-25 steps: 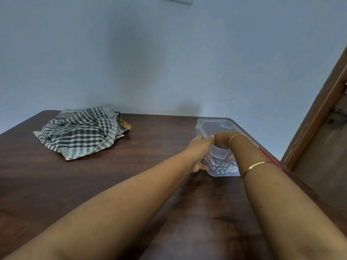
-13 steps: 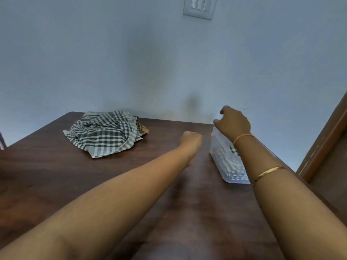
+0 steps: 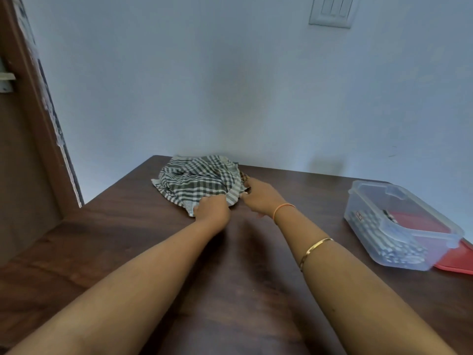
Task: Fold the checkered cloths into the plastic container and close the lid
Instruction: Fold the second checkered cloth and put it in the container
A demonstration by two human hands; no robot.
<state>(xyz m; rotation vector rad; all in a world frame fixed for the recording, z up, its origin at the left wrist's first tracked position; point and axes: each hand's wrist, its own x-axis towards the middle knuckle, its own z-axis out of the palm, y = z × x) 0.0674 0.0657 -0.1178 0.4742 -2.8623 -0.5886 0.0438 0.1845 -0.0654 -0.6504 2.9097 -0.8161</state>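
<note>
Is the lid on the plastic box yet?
No, the plastic box is open on top, and the red lid lies under it.

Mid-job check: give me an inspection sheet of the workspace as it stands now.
Surface: dark wooden table, bare in the middle.
Job's things: crumpled checkered cloth at the far edge; clear plastic container at right, open, checkered fabric inside; red lid beside and partly under it.
Clutter: nothing seen.
Grippers: left hand and right hand both grip the cloth's near edge.
Cables: nothing seen.
Surroundings: blue wall, switch plate, wooden frame at left.
</note>
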